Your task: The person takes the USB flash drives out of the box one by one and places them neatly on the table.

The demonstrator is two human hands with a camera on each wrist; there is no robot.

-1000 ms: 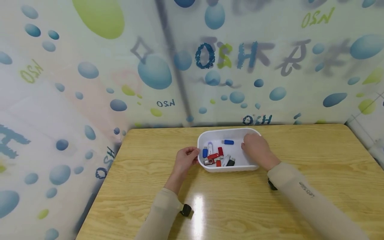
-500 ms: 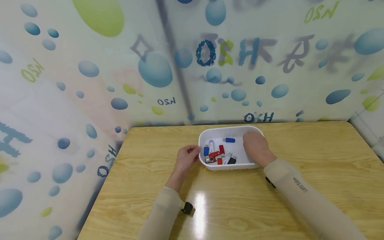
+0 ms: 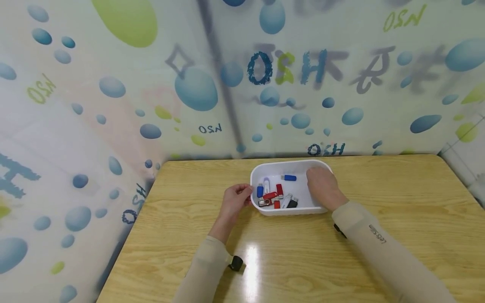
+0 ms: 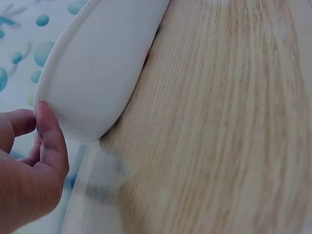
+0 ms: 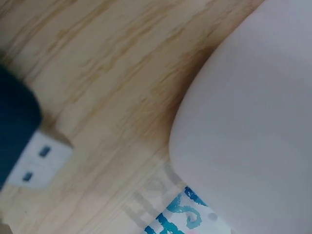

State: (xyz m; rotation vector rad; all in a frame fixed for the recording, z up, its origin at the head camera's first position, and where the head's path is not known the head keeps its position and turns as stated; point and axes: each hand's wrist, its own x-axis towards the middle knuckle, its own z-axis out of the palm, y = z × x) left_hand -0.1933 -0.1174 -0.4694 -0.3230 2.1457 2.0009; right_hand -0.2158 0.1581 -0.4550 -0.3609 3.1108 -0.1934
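the left hand [image 3: 234,203] pinches the end rim of the white tray [image 3: 295,212] between thumb and finger. the right hand [image 3: 323,186] sits over the tray's right end, back uppermost and fingers hidden, so i cannot tell what it grips; a dark usb stick [image 5: 14,122] shows in the right wrist view. several coloured usb sticks [image 3: 279,190] lie inside the tray, mostly toward its left.

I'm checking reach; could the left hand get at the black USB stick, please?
Probably not directly: the left hand pinches the tray's rim, with the tray's wall and other USB sticks between it and the black stick.
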